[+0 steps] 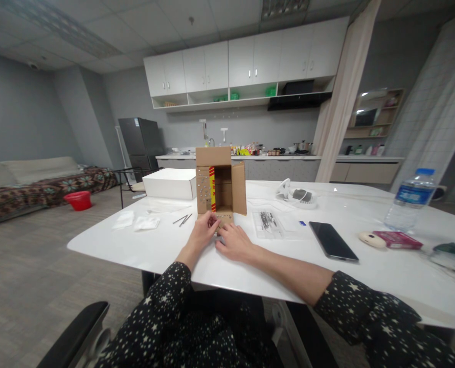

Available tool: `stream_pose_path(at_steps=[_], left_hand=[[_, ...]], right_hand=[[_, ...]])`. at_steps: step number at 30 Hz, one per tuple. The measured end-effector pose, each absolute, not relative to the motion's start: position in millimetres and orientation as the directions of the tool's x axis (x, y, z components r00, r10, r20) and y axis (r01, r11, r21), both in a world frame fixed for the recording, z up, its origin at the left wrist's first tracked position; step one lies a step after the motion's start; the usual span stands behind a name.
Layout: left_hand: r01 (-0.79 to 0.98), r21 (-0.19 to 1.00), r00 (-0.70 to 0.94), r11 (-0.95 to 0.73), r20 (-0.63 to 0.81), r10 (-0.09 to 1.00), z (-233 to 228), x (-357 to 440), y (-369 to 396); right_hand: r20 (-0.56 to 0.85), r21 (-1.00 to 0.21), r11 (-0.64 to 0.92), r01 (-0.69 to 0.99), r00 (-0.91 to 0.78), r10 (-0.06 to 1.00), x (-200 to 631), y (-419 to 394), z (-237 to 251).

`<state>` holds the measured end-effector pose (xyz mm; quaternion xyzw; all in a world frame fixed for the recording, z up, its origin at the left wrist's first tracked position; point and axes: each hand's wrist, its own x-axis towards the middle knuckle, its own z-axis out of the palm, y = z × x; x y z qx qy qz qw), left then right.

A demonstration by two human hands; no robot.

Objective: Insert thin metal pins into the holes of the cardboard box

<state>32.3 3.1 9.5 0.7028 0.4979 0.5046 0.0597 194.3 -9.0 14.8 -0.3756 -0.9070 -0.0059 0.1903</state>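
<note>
An open cardboard box (223,189) stands on the white table with its opening facing me. Its left flap, with a red and yellow printed strip, is dotted with small pale pieces, and its lower flap (225,220) lies towards me with more dots on it. My left hand (203,228) is at the left edge of this lower flap, thumb and fingers pinched together; whatever is between them is too small to make out. Against the flap's near right edge, my right hand (235,242) rests on the table with curled fingers closed on the cardboard.
Thin metal tools (183,220) and white tissues (146,223) lie left. A white box (169,183) stands behind. To the right are a clear plastic case (268,225) of small parts, a phone (333,240), a maroon packet (398,239) and a water bottle (409,202).
</note>
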Motion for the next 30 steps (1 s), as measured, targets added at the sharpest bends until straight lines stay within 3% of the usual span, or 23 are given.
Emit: stream_pose_path(at_steps=[30], left_hand=[[0.724,0.548,0.043,-0.419,0.57,0.82,4.4,29.4,5.9]], right_hand=[[0.362,-0.167,0.732,0.661,-0.649,0.669,195.4,-9.1,14.2]])
